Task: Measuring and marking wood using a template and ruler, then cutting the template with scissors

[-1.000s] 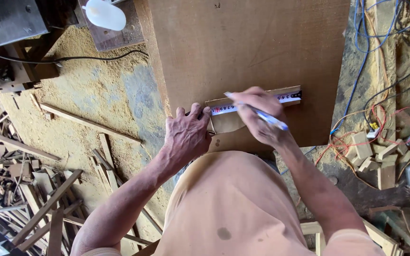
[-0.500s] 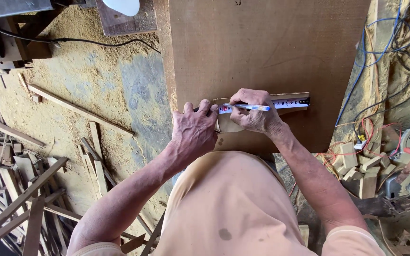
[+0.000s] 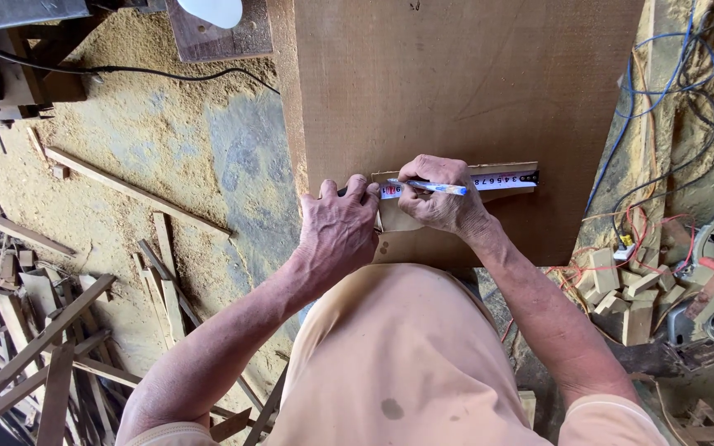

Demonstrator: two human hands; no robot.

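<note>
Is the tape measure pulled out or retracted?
Pulled out: the tape measure blade lies flat across the board, left hand pinning its end.

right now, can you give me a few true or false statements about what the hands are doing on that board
1. The right hand holds a pen over a tape measure. True.
2. The left hand is raised clear of the wooden board. False: it rests on the board at the tape's left end.
3. The tape measure lies across a small strip of wood on the board. True.
4. The floor to the left is swept bare. False: sawdust and wood offcuts cover it.
5. Blue and red wires lie to the right of the board. True.
</note>
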